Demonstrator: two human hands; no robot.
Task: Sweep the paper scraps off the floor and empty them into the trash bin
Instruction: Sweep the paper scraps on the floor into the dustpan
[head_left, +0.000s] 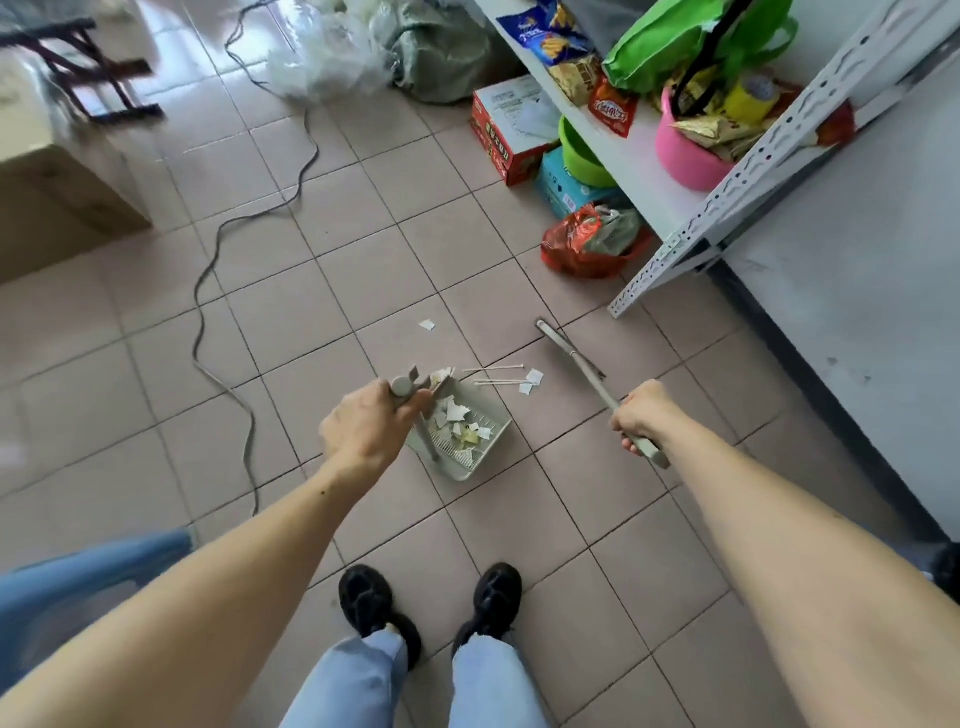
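The left hand is wrapped tight around the top of the upright handle of a beige plastic dustpan, which sits on the pinkish tiled floor just in front of the person's black shoes. The pan is a shallow square tray with a ribbed comb edge along its near side. Inside it lies a heap of torn white paper scraps with a few yellowish bits mixed in.

The right hand is closed around the slim beige handle of a broom, held low and slanted; the broom's narrow head lies out ahead on the tiles, well to the right of the pan's mouth. Between the pan and the broom head, a few loose white paper pieces rest on the floor beside two thin white sticks. One more small white scrap lies further out, alone on a tile.

A grey cable snakes across the tiles on the left. A white perforated metal shelf stands at right, loaded with snack bags.
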